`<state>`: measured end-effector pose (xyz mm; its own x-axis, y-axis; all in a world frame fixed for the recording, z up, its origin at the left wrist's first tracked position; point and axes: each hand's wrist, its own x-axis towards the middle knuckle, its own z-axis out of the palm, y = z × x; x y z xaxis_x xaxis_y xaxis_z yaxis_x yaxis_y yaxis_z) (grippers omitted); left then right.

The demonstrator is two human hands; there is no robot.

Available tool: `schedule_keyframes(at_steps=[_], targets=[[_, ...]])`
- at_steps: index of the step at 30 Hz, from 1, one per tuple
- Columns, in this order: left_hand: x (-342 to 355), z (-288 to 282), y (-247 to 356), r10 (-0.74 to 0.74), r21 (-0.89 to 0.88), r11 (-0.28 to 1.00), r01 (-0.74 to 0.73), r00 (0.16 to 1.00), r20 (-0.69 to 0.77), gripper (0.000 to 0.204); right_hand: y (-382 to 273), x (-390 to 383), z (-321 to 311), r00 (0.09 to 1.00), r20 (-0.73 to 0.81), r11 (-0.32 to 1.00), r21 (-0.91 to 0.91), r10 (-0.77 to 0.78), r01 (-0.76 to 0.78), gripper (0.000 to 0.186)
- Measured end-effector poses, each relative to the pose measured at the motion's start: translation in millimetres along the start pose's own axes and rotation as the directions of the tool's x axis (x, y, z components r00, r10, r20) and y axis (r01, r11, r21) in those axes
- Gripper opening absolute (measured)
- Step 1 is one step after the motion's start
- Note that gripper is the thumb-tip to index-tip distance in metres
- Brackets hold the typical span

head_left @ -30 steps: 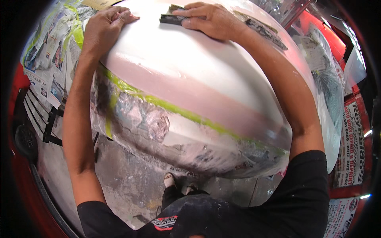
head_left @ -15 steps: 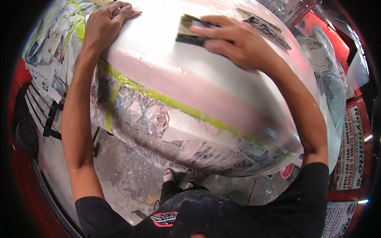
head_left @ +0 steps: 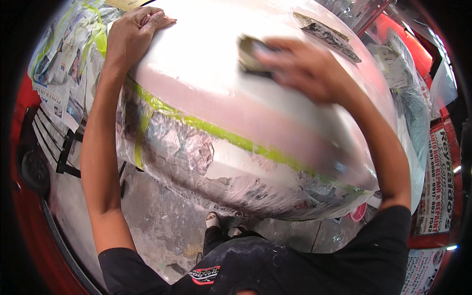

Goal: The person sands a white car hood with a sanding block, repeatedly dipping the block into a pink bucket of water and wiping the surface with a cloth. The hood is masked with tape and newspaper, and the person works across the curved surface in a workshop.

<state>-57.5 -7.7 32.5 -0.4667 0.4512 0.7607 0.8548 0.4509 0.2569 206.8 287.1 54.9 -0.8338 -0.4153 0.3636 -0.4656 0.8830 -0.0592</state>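
A curved car body panel (head_left: 206, 64), white with pinkish patches and a wet shine, fills the middle. My right hand (head_left: 307, 66), blurred by motion, is closed round a sanding block (head_left: 250, 54) wrapped in olive sandpaper, pressed flat on the white area. At the panel's far left edge rests my left hand (head_left: 132, 37). Its fingers are curled together, and whatever may be inside them is hidden. Yellow-green masking tape (head_left: 216, 129) runs along the panel's near side. Below that tape, newspaper under clear plastic film (head_left: 182, 142) covers the lower part.
A dark mottled strip (head_left: 330, 37) with an olive edge lies on the panel's far right. Taped newspaper (head_left: 61, 73) covers the left side. Red bodywork (head_left: 29, 103) stands at the left, printed signs (head_left: 435, 182) at the right. Below are my feet on the concrete floor (head_left: 167, 211).
My right hand has slid the sanding block to the right and nearer to me across the panel. My left hand stays at the panel's edge; the whole view has shifted slightly.
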Motion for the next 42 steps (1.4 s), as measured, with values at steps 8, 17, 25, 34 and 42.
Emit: schedule_keyframes(at_steps=[8,17,25,34,42], targets=[[13.4,14.9,25.6,-0.028,-0.065,0.998,0.026,0.999,-0.031,0.029,35.4,12.5,-15.5,0.996,-0.041,0.996,-0.052,0.076,-0.078,0.041],[-4.3,-7.3,-0.6,-0.043,0.054,0.998,0.045,0.999,-0.033,0.031,-1.8,-53.9,-20.5,0.999,-0.037,1.000,0.017,0.002,-0.002,0.048],[-0.7,-2.7,7.9,-0.048,0.027,0.998,0.048,0.999,-0.010,0.032,16.6,-37.4,-23.9,0.998,-0.024,0.998,-0.032,0.055,-0.055,0.042],[3.3,9.9,3.6,-0.053,-0.023,0.998,0.052,0.998,-0.015,0.034,47.7,-0.9,-10.5,0.986,-0.083,0.985,-0.079,0.147,-0.154,0.038],[10.3,14.6,10.4,-0.046,-0.017,0.999,0.045,0.999,-0.024,0.032,55.3,12.2,-16.0,0.986,-0.089,0.962,-0.221,0.141,-0.158,0.043]])
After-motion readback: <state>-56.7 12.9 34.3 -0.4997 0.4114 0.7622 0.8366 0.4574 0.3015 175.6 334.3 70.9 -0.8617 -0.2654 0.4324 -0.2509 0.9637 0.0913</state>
